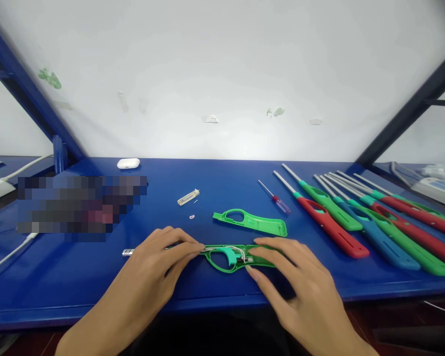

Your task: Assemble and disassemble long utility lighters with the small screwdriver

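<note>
An opened green gas lighter (pixel 228 269) lies across the front of the blue table, its inside facing up. A teal trigger (pixel 229 256), white wires and a small dark part show in its half shell. My left hand (pixel 161 264) is closed in a pinch on the lighter's front end; its metal tube tip (pixel 127 252) sticks out on the far side of that hand. Thumb and fingers of my right hand (pixel 296 277) grip the handle end from both edges, covering much of it. Just behind lies the loose green cover half (pixel 259 222).
A clear fuel tank (pixel 188 197) and a tiny pinkish-white piece (pixel 192 216) lie behind my left hand. A screwdriver (pixel 280 202) and several red, blue and green gas lighters (pixel 330 222) lie at right. A white case (pixel 128 163) stands at the back left.
</note>
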The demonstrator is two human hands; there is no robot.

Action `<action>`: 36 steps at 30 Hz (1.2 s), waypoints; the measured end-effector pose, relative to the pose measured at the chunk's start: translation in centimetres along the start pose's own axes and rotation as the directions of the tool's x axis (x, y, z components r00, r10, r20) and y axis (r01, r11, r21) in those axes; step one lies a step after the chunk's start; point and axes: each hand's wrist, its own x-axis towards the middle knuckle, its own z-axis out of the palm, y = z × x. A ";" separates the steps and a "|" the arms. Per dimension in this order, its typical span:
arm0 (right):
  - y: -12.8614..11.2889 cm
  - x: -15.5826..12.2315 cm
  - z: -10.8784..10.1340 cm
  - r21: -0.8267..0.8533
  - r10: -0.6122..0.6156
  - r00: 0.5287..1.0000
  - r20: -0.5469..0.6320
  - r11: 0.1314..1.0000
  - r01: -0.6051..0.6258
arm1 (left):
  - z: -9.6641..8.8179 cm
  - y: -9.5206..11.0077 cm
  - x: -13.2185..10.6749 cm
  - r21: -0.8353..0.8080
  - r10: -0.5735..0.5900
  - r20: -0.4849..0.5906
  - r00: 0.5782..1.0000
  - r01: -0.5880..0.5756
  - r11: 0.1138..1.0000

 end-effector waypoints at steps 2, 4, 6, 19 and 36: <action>0.0 0.0 0.0 -0.004 0.003 1.000 -0.001 1.000 -0.003 | 0.1 0.0 -0.2 0.011 -0.001 0.004 1.000 0.001 1.000; 0.1 0.0 0.0 -0.009 0.011 1.000 0.009 1.000 -0.011 | 0.3 0.2 -0.2 0.033 -0.002 -0.002 1.000 0.002 0.999; 0.1 -0.1 0.0 -0.016 0.016 1.000 0.013 1.000 -0.015 | 0.2 0.5 -0.1 0.065 0.004 -0.032 0.999 -0.002 0.998; 0.5 -0.3 0.1 -0.024 0.027 0.997 -0.072 0.999 -0.028 | -4.4 -4.9 7.7 0.281 0.007 0.212 0.977 -0.068 0.957; 1.1 -0.3 0.4 -0.061 0.014 0.991 -0.133 0.998 -0.023 | -1.6 -8.4 8.8 0.201 -0.119 0.150 0.982 0.088 0.976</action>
